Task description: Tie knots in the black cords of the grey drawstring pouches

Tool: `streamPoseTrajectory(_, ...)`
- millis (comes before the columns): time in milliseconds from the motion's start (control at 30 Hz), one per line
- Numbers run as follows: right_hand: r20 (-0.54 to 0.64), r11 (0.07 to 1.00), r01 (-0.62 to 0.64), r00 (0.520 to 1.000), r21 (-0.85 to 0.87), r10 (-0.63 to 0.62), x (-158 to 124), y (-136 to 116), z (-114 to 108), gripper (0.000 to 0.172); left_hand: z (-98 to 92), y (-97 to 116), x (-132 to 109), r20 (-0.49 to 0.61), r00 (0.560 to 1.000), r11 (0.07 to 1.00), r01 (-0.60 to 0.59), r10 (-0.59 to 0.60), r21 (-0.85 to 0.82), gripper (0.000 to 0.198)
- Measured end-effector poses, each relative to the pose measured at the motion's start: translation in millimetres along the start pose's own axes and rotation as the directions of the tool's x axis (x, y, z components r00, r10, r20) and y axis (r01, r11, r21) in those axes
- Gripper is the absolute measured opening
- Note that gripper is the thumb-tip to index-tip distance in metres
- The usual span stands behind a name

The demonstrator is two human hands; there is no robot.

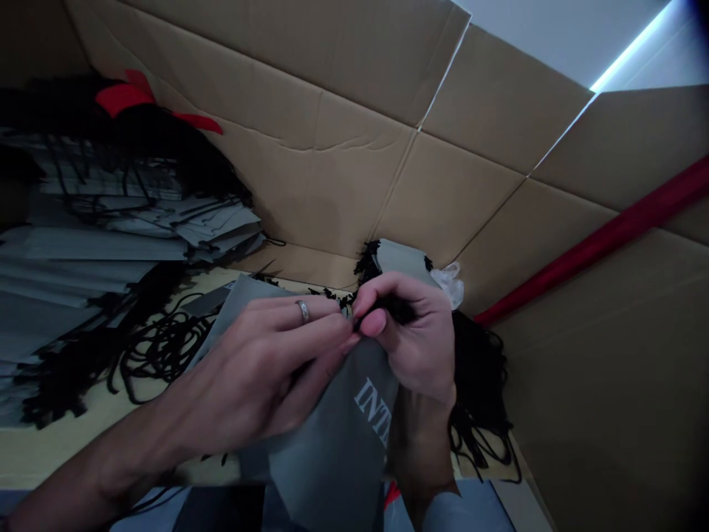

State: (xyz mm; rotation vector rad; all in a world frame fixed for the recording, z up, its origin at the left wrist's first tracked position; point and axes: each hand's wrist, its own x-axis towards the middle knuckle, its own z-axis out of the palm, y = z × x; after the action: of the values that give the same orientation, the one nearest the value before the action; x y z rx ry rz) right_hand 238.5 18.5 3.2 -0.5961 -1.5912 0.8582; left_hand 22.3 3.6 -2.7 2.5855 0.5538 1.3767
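Observation:
A flat grey paper bag (326, 451) with white letters reading "INT" and more hidden behind my wrist hangs in front of me. My left hand (277, 355), wearing a ring, pinches the bag's upper edge between fingers and thumb. Close against it, fingertips nearly meeting, my right hand (418, 336) is closed around a black cord (396, 307) at the same edge. The fingers hide where the cord meets the bag. Beyond my right hand stands a stack of grey bags (404, 258) with black cord ends at its sides.
Stacked grey bags (88, 273) with black cords fill the left side. Loose black cords (160, 347) lie on the pale table (72, 451), with another black bundle (479, 384) at right. Cardboard walls (310, 148) enclose the back, a red pole (598, 240) slanting across the right.

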Motion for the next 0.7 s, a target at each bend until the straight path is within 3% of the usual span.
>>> streamPoseTrajectory(133,-0.023,0.996,-0.035,0.999,-0.085,0.033,1.4,-12.8,-6.3,0.035,1.1,-6.1,-3.8,-0.059,0.998,0.984,-0.009,0.019,0.177,0.025)
streamPoseTrajectory(333,-0.119,0.976,-0.028,0.993,-0.214,0.003,-4.2,-22.3,-13.1,0.031,4.3,-17.0,-4.0,-0.109,0.986,0.873,-0.062,0.130,0.483,0.016)
streamPoseTrajectory(500,-0.129,0.965,-0.035,0.992,-0.262,0.001,-5.8,-19.9,-7.5,0.022,5.0,-15.8,-2.0,-0.079,0.981,0.811,-0.101,0.179,0.577,0.015)
streamPoseTrajectory(700,-0.129,0.957,-0.016,0.991,-0.290,-0.023,-3.7,-16.5,-7.1,0.016,5.8,-16.0,-4.6,-0.093,0.986,0.828,-0.065,0.140,0.557,0.014)
